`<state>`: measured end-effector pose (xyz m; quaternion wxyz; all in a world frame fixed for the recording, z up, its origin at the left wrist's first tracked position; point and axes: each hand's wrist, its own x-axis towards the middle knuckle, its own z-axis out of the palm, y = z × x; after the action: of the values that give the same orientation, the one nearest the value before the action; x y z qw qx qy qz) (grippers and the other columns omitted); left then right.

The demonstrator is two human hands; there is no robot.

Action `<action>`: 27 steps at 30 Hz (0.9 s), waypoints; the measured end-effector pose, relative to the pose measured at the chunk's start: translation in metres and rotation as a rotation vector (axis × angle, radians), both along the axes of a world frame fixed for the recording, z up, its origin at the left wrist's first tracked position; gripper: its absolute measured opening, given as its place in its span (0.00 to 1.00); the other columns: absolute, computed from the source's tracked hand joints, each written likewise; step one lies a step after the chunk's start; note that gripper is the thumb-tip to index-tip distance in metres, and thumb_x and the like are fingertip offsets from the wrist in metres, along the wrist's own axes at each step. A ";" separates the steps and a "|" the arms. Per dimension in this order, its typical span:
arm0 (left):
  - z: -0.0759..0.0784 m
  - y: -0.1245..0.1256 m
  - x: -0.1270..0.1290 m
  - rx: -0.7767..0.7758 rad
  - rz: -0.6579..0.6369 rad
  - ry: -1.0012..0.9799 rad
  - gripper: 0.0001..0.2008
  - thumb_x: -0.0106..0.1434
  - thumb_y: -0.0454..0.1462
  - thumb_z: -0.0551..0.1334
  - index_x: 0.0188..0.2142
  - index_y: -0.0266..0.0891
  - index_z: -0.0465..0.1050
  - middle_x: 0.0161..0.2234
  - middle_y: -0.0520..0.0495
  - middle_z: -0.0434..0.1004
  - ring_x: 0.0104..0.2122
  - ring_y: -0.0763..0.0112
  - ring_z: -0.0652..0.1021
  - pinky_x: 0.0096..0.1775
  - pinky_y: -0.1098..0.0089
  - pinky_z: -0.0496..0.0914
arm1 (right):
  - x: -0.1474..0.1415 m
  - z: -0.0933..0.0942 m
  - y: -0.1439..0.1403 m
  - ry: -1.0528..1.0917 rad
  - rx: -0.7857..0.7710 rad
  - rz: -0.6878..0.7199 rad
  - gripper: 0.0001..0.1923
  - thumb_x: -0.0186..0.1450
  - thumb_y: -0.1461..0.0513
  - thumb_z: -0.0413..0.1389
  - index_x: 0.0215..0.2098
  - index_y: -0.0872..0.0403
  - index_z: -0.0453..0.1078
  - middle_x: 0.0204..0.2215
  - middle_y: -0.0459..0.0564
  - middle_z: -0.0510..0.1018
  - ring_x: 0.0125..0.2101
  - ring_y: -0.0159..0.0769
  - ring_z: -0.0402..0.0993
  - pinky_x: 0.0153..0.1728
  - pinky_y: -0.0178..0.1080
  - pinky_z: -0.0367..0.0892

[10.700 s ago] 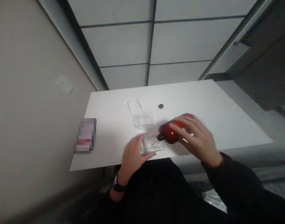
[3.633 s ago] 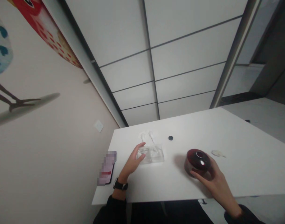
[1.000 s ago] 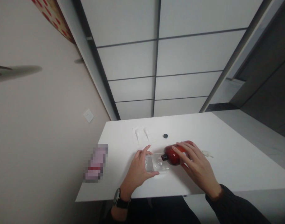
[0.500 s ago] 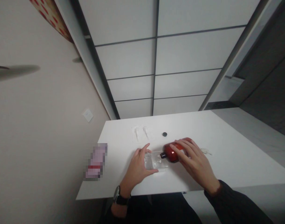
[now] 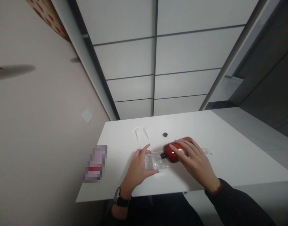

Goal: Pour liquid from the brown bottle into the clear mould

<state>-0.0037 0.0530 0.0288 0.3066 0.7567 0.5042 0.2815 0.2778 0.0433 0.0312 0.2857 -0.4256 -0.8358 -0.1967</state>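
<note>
My right hand [image 5: 193,158] is wrapped round a red-brown bottle [image 5: 170,153]. The bottle is tipped on its side, its black threaded neck uncapped and pointing left over a clear container [image 5: 155,161]. Around the container's left end curve the fingers and thumb of my left hand [image 5: 140,164], gripping its sides. Clear bubbles or liquid seem to show inside the container, but the details are too faint to tell. A small black cap [image 5: 165,134] lies on the table beyond the bottle.
Two white pump or nozzle pieces [image 5: 141,134] lie near the back of the white table [image 5: 120,138]. A pixelated pink item [image 5: 96,163] is at the left edge. A small pale item [image 5: 206,151] sits right of the bottle. Panelled doors [image 5: 129,59] stand behind.
The view has shifted slightly. Both hands, the bottle and the container keep nearly the same positions, the bottle still tipped over the container.
</note>
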 end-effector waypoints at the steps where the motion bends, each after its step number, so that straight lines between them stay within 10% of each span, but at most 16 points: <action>1: 0.000 0.000 0.000 0.001 0.001 -0.001 0.55 0.50 0.34 0.81 0.71 0.50 0.55 0.56 0.44 0.76 0.57 0.50 0.74 0.63 0.46 0.66 | 0.000 0.001 0.000 -0.008 0.002 0.000 0.34 0.68 0.76 0.53 0.69 0.50 0.66 0.62 0.61 0.75 0.62 0.53 0.71 0.63 0.63 0.68; 27: 0.004 0.000 0.001 0.000 -0.012 0.011 0.55 0.50 0.34 0.81 0.71 0.49 0.55 0.56 0.45 0.77 0.56 0.52 0.74 0.63 0.48 0.66 | 0.001 0.014 0.000 -0.056 0.002 0.002 0.35 0.66 0.78 0.53 0.69 0.50 0.65 0.62 0.61 0.74 0.62 0.54 0.70 0.63 0.63 0.67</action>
<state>-0.0030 0.0532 0.0327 0.3056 0.7613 0.5012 0.2755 0.2790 0.0435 0.0450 0.2630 -0.4186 -0.8437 -0.2092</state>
